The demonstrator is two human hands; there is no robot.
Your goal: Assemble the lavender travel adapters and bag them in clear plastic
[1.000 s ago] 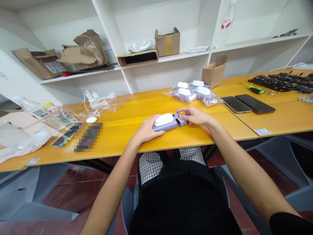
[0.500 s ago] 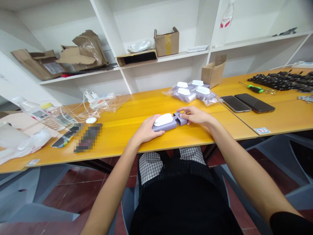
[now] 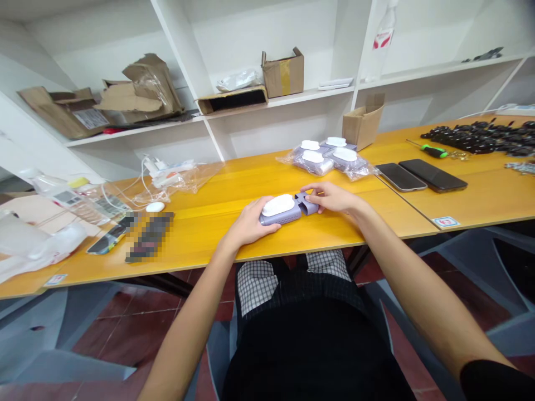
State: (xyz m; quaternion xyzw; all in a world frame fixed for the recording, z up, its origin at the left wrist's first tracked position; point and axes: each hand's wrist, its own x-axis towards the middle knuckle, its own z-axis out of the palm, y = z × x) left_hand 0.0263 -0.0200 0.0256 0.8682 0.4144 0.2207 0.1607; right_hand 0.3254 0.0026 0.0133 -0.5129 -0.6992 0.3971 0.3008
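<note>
At the centre of the frame, a lilac-grey oblong plastic device with a white oval cap [image 3: 279, 209] lies on the yellow wooden worktop [image 3: 234, 184]. The left hand [image 3: 247, 224] curls loosely around its near left end, fingers resting on the casing. The right hand [image 3: 330, 196] pinches the small lilac flap-like end piece [image 3: 308, 203] at the device's right end between thumb and fingertips. Further back, right of centre, four similar devices in clear plastic bags [image 3: 326, 158] lie together, with a small open cardboard box [image 3: 363, 125] just beside them. Two dark smartphones [image 3: 420, 175] lie side by side at the right.
</note>
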